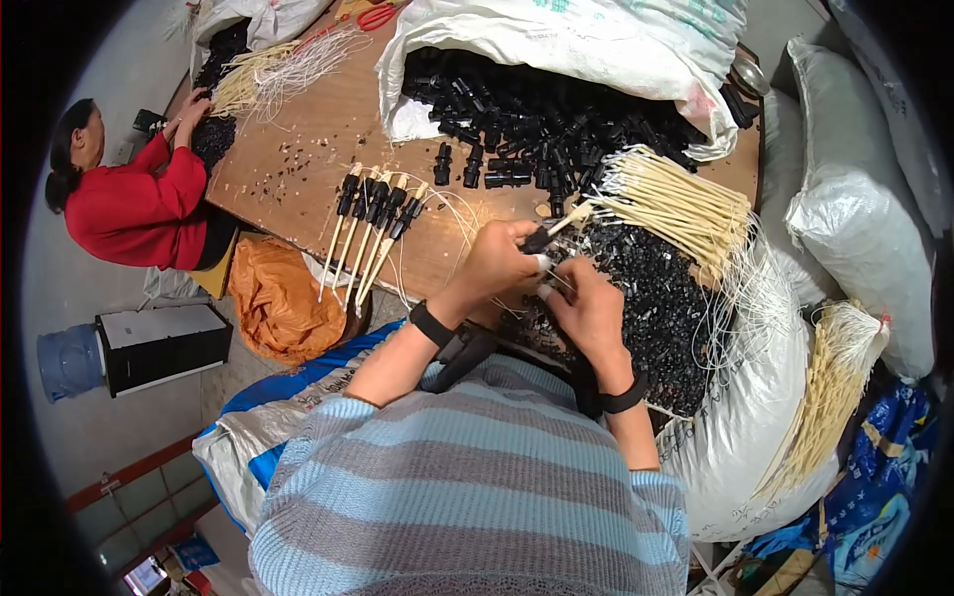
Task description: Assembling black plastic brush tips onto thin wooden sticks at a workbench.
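My left hand point(494, 261) is closed around a black plastic fitting point(538, 239) with a cream-coloured stick point(569, 217) poking out of its far end. Close beside it, my right hand point(588, 306) pinches a thin white string point(559, 281) that runs between the two hands. White coverings show on some fingertips. Under and right of my hands spreads a heap of small black pieces point(661, 298). Just beyond it lies a bundle of cream sticks point(686, 204) with white strings trailing right. Left of my hands, several sticks fitted with black fittings point(375, 204) lie side by side.
A white woven sack point(556, 25) spills black tubular fittings point(512, 119) across the far table. Full sacks point(860, 189) crowd the right, with more sticks point(820, 397) on one. At far left, a person in red point(139, 214) handles black pieces. Red scissors point(377, 16) lie at the far edge.
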`<state>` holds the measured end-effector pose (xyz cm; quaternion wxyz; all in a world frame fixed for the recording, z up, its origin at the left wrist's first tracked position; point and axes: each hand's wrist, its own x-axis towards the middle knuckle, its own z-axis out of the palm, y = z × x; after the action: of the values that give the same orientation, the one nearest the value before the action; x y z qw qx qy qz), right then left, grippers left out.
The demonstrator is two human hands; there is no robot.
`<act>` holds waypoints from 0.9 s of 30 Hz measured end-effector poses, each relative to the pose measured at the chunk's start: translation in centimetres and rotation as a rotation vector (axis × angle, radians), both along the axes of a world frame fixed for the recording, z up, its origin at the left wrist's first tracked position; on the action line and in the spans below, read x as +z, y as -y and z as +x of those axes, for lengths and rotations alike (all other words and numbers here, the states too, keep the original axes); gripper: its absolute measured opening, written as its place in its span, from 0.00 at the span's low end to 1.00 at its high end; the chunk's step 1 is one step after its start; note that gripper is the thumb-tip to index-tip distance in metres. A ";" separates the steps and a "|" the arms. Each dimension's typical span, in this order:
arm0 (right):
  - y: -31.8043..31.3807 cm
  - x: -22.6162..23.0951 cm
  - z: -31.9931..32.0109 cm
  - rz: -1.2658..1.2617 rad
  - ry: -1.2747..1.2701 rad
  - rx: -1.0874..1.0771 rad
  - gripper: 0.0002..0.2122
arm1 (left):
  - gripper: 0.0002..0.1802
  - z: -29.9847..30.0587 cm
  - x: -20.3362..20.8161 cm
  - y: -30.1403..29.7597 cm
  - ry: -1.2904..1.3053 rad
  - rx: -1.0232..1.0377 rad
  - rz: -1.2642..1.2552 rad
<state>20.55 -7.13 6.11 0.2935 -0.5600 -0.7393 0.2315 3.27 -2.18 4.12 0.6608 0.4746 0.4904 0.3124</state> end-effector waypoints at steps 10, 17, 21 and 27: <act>0.0 -0.8 0.6 0.132 0.039 -0.154 0.04 | 0.18 -0.8 -1.0 0.6 -0.543 -0.092 0.907; -0.1 -1.5 0.7 0.156 0.022 -0.104 0.04 | 0.22 -0.5 0.2 1.1 -0.577 -0.269 0.782; 0.1 -1.4 0.3 0.084 -0.085 -0.055 0.06 | 0.23 -0.1 0.0 1.3 -0.586 -0.315 0.773; 0.7 -0.8 0.5 -0.018 -0.094 0.082 0.07 | 0.23 -0.1 0.2 1.1 -0.329 -0.322 0.641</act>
<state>21.06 -7.85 5.36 0.3132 -0.5202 -0.7451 0.2759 3.21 -3.31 4.35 0.4324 0.7714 0.3865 0.2619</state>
